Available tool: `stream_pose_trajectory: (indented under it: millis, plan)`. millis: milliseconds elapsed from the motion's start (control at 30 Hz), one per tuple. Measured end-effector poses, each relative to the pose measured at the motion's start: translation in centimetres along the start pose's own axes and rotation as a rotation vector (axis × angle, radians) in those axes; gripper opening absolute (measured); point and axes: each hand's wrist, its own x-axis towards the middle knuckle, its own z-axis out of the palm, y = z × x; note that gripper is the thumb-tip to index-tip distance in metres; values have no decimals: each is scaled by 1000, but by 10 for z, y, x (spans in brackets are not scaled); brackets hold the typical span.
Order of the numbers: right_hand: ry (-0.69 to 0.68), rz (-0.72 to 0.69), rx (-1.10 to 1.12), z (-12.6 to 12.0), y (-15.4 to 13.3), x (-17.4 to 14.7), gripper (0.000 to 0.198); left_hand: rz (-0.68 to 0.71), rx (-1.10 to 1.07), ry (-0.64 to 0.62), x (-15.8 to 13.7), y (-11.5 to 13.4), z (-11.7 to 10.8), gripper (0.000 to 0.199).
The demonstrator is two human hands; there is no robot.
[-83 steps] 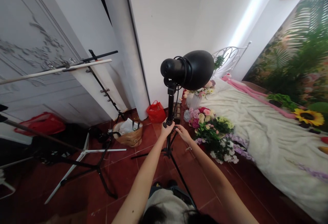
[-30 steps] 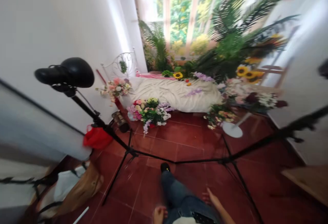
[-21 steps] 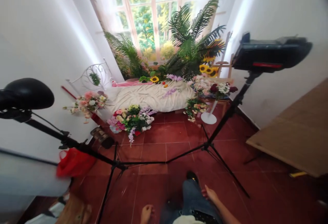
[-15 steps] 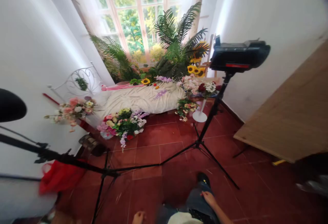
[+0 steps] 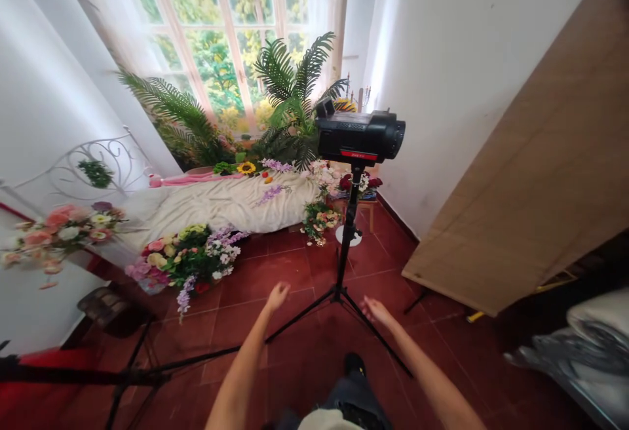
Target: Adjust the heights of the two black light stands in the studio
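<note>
A black studio light with a red label stands on a black light stand in front of me. Both my arms stretch toward this stand, one on either side. My left hand is to the left of the pole above the floor, fingers loosely curled and nothing in it. To the right of the pole, my right hand is open with its fingers a little apart, over one of the stand's legs. Neither hand appears to grip the stand.
Behind the light is a bed with a cream sheet, ringed by flower bunches and palm leaves. Another black stand spreads its legs at lower left. A large brown panel leans at right, with plastic-wrapped items beside it.
Both my hands have risen and reached forward from near my legs to either side of the light stand. My view has turned right and come closer, so the light appears nearer the centre.
</note>
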Motion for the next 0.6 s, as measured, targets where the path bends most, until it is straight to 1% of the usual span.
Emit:
stream_pose_trajectory:
  millis: [33, 67, 100, 133, 167, 233, 300, 333, 400, 500, 600]
  plan:
    - [-7, -54, 59, -13, -32, 16, 40, 65, -46, -29, 20, 27, 17, 26]
    - [-29, -75, 111, -25, -63, 30, 45, 152, -103, -59, 38, 58, 34, 26]
    - [-65, -91, 175, -34, -93, 42, 48, 265, -181, -95, 55, 91, 52, 30]
    - [-110, -118, 260, -42, -118, 52, 51, 379, -232, -98, 68, 125, 70, 34]
    - [-188, -127, 340, -47, -140, 60, 52, 490, -251, -91, 78, 158, 87, 39]
    - [-323, -99, 476, -52, -170, 74, 52, 664, -257, -34, 90, 219, 120, 50]
    - [-437, -73, 591, -51, -184, 85, 51, 782, -246, -1, 95, 263, 147, 54]
    - [-480, -75, 641, -50, -187, 90, 50, 813, -238, 25, 97, 278, 158, 53]
    - [-561, -95, 717, -50, -189, 98, 50, 818, -199, 93, 99, 295, 176, 46]
    - [-689, -86, 762, -59, -188, 107, 50, 761, -103, 178, 102, 299, 193, 38]
    - [-799, -19, 733, -74, -191, 112, 51, 764, -33, 245, 104, 295, 201, 38]
